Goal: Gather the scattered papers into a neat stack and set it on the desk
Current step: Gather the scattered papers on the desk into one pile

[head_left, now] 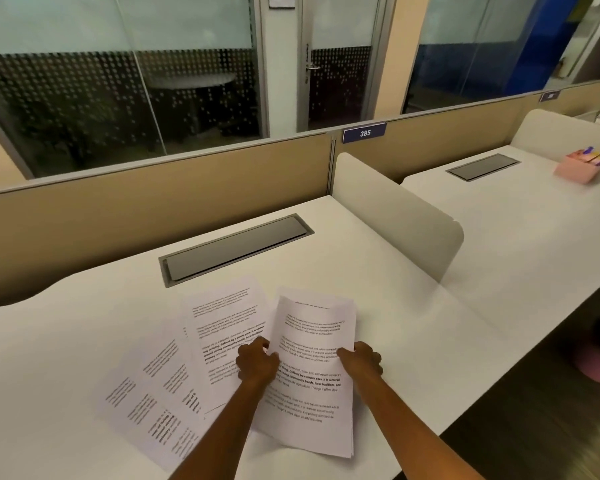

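On the white desk (84,327), just in front of the grey rectangular cable hatch (234,249), printed sheets lie fanned. Approx 3 loose sheets (160,393) spread to the hatch's near-left, overlapping, flat, thin white paper w/ black text blocks. A thicker stack (312,393) sits near-right of the hatch, edges roughly aligned; exact sheet count can't tell. Left hand (257,363) pinches the stack's left edge, fingers curled closed on it. Right hand (361,360) grips the stack's right edge, thumb on top. 1 pink pen holder (581,169) stands well right of the hatch, beyond a rounded cream divider (395,216).
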`<state>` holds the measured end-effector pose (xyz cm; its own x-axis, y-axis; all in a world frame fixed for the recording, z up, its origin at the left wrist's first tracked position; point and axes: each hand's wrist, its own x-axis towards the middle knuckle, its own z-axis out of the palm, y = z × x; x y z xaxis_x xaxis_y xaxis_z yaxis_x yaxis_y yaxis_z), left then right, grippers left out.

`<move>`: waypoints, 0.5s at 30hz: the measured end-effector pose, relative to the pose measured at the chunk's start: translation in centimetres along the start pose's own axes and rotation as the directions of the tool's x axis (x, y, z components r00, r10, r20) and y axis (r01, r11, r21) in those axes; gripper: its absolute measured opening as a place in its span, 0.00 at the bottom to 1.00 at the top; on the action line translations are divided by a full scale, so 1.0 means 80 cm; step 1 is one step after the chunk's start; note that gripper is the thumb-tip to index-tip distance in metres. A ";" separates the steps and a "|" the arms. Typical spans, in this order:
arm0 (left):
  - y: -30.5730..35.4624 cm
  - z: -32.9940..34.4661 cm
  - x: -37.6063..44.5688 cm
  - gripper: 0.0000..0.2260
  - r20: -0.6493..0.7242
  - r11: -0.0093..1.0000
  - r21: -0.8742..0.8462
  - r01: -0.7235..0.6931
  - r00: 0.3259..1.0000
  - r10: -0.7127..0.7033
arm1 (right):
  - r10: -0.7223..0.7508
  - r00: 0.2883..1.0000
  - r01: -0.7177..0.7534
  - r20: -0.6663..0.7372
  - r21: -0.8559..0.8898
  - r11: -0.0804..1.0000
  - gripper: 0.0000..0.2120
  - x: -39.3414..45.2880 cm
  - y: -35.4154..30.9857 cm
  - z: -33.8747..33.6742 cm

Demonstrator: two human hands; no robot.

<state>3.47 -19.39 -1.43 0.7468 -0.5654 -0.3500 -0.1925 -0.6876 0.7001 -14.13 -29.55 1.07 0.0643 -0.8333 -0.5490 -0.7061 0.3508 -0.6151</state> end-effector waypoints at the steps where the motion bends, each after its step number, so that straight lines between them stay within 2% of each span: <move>1: -0.005 0.004 0.009 0.12 0.000 0.999 0.051 0.019 1.000 -0.019 | 0.000 1.000 0.000 -0.004 -0.001 1.000 0.19 0.004 -0.002 0.001; 5: -0.011 0.010 0.025 0.16 0.017 0.992 0.122 -0.008 1.000 0.006 | -0.003 1.000 0.003 -0.003 -0.008 1.000 0.19 0.013 -0.011 0.008; 9: 0.004 0.004 0.016 0.17 0.020 0.994 0.099 -0.036 0.999 0.034 | -0.003 1.000 0.003 0.005 0.027 1.000 0.20 0.013 -0.021 0.020; 13: 0.004 0.006 0.018 0.24 0.028 0.997 0.080 -0.025 0.999 0.023 | -0.009 1.000 0.009 0.011 0.007 1.000 0.21 0.008 -0.026 0.027; 15: 0.002 0.007 0.022 0.23 0.028 0.997 0.074 -0.012 1.000 0.010 | -0.023 1.000 0.023 0.002 0.024 0.999 0.22 0.008 -0.025 0.025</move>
<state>4.41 -20.75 -2.24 0.7270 -0.5846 -0.3601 -0.2482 -0.7128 0.6560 -11.26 -29.94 0.86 0.0822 -0.8402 -0.5360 -0.6873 0.3416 -0.6410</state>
